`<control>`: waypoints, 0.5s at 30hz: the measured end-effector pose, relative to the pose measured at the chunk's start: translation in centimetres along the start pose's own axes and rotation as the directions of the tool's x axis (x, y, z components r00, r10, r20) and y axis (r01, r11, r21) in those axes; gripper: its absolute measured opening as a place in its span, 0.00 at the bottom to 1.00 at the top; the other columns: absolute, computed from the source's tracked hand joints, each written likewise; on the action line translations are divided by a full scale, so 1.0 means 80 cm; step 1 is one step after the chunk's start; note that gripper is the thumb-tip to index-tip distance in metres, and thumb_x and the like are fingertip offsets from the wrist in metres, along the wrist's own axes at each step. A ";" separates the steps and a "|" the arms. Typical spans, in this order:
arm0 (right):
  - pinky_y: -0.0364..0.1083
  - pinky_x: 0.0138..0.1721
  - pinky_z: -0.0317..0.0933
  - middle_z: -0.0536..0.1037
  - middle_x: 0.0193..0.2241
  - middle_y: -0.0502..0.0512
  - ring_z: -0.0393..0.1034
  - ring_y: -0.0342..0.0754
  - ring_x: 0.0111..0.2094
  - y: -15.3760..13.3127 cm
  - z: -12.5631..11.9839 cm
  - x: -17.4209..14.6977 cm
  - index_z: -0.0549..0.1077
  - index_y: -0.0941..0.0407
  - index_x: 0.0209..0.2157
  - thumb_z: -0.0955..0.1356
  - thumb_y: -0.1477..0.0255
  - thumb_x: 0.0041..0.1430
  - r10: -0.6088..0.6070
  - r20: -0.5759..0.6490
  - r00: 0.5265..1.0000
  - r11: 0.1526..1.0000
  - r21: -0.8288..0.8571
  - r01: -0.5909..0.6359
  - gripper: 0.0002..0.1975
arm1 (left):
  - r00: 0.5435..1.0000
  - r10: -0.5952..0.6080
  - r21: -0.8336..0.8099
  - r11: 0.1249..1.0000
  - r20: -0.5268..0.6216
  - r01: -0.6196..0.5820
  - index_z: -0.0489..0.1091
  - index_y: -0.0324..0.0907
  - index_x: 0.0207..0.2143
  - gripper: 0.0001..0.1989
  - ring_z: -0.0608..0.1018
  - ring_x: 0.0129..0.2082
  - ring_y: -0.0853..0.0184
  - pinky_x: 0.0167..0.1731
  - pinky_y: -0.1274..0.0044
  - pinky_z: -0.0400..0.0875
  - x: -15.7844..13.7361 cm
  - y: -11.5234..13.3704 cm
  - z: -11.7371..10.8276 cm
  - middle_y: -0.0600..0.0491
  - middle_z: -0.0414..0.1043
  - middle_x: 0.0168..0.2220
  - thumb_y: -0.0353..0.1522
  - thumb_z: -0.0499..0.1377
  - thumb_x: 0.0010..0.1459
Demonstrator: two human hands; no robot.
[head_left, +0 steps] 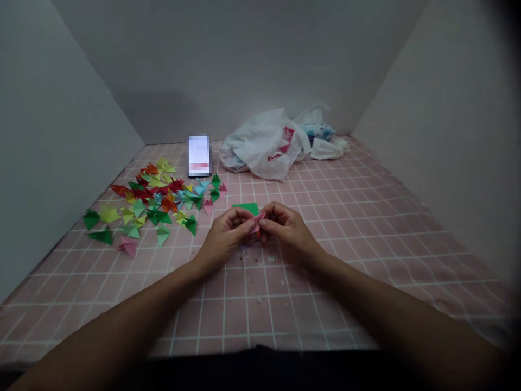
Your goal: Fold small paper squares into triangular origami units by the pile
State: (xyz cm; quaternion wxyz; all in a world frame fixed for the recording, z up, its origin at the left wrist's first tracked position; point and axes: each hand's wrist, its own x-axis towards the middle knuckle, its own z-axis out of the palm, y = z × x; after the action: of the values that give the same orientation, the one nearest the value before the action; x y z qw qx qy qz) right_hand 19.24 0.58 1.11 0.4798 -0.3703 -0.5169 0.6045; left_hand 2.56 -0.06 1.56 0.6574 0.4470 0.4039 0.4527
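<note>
A small folded piece of pink paper [257, 221] is pinched between both of my hands, above the middle of the table. My left hand [228, 233] has thumb and fingers closed on its left end. My right hand [290, 232] pinches the other end with thumb and forefinger. Just behind the hands lies green paper [246, 208], partly covered by my fingers. A bit of orange shows beneath the pink paper, mostly hidden. To the left spreads a pile of folded paper pieces [157, 214] in red, orange, yellow, green, blue and pink.
A phone with a lit screen [199, 156] stands behind the paper pile. White plastic bags [264, 144] lie at the back, with a blue-patterned packet [319, 132] beside them. Small scraps dot the pink checked tablecloth [236, 320]. Pale walls close in the left, back and right.
</note>
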 end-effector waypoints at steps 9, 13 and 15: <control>0.43 0.27 0.63 0.72 0.23 0.45 0.69 0.41 0.22 -0.007 -0.004 0.001 0.71 0.55 0.33 0.71 0.70 0.54 -0.040 0.004 0.999 0.999 -0.030 0.040 0.06 | 0.995 0.100 0.082 0.992 -0.013 -0.098 0.71 0.41 0.36 0.15 0.77 0.30 0.71 0.33 0.79 0.74 0.002 -0.004 -0.004 0.56 0.74 0.30 0.37 0.70 0.51; 0.43 0.28 0.63 0.72 0.22 0.45 0.69 0.41 0.23 -0.010 -0.005 0.004 0.71 0.56 0.31 0.70 0.73 0.52 -0.054 0.025 0.998 0.998 -0.044 0.055 0.04 | 0.990 0.141 0.116 0.984 -0.023 -0.137 0.73 0.40 0.35 0.13 0.75 0.30 0.72 0.34 0.79 0.72 0.004 -0.003 -0.008 0.56 0.74 0.31 0.38 0.70 0.52; 0.43 0.28 0.63 0.72 0.22 0.45 0.69 0.42 0.24 -0.012 -0.007 0.005 0.71 0.56 0.30 0.70 0.74 0.52 -0.066 0.036 0.997 0.995 -0.074 0.068 0.04 | 0.988 0.152 0.127 0.981 -0.025 -0.148 0.74 0.40 0.34 0.13 0.75 0.30 0.72 0.34 0.80 0.72 0.005 -0.001 -0.009 0.56 0.74 0.31 0.38 0.70 0.52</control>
State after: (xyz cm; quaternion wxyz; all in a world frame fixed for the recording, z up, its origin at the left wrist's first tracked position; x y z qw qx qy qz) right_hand 19.83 1.12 1.94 0.4766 -0.3603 -0.5595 0.5744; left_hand 1.99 0.44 1.24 0.5852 0.5084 0.4078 0.4824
